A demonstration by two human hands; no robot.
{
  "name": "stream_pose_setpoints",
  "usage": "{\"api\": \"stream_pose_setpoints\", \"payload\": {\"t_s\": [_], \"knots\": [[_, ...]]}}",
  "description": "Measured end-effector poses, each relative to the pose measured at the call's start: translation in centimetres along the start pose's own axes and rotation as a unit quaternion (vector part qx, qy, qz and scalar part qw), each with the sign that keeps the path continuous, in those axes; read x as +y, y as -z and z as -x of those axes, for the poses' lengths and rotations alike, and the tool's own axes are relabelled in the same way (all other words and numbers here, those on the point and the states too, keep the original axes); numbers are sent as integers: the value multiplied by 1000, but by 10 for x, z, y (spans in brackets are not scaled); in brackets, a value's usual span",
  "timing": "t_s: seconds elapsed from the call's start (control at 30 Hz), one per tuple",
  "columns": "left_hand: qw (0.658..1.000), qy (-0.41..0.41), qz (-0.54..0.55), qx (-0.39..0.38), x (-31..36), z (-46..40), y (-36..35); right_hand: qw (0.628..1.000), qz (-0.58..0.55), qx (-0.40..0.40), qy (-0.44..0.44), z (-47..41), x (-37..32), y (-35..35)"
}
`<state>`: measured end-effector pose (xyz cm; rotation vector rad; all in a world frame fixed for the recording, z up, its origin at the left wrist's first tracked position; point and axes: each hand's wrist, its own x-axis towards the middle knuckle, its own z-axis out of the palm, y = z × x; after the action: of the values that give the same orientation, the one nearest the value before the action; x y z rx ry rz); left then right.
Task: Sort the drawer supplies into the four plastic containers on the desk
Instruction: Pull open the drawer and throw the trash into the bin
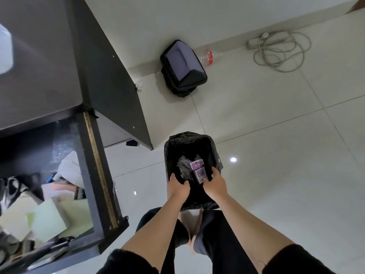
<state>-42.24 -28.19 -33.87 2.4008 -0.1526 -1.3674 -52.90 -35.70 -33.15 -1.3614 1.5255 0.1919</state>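
Drawer supplies [49, 212] are lying jumbled in the one open drawer [98, 175], which is standing out from the dark desk [110, 80] to the left of the waste bin [192, 147]. The bin, lined with one black bag, is sitting on the pale tiled floor [276, 175]. Both hands are reaching into it: the left hand [178, 187] is curling over the bin's near rim, gripping it, and the right hand [215, 184] is gripping the rim likewise, its fingertips beside one purple-and-white packet [198, 171] lying inside. Beyond the bin, one black backpack [183, 68] is leaning at the wall, with one plastic bottle [209, 57] just beside it. Farther right of the bin, one white power strip [266, 39] is lying with its coiled cord.
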Motion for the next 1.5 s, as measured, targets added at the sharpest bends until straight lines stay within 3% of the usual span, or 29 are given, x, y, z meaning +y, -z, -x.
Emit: {"api": "stream_pose_setpoints", "payload": {"t_s": [0.33, 0.67, 0.97, 1.17, 1.3, 1.5], "knots": [[993, -113, -32, 26, 47, 133, 72, 999, 10, -17, 33, 120, -53, 54], [946, -267, -10, 181, 30, 216, 171, 986, 42, -36, 159, 194, -133, 30], [938, -151, -35, 309, -88, 211, 279, 948, 66, -4, 312, 232, -208, -48], [933, -56, -79, 347, -163, 194, 353, 921, 116, -7, 373, 231, -251, -108], [940, -45, -130, 311, -200, 179, 382, 918, 177, -27, 354, 217, -269, -153], [930, -70, -175, 316, -218, 164, 379, 936, 274, 11, 220, 192, -286, -183]]}}
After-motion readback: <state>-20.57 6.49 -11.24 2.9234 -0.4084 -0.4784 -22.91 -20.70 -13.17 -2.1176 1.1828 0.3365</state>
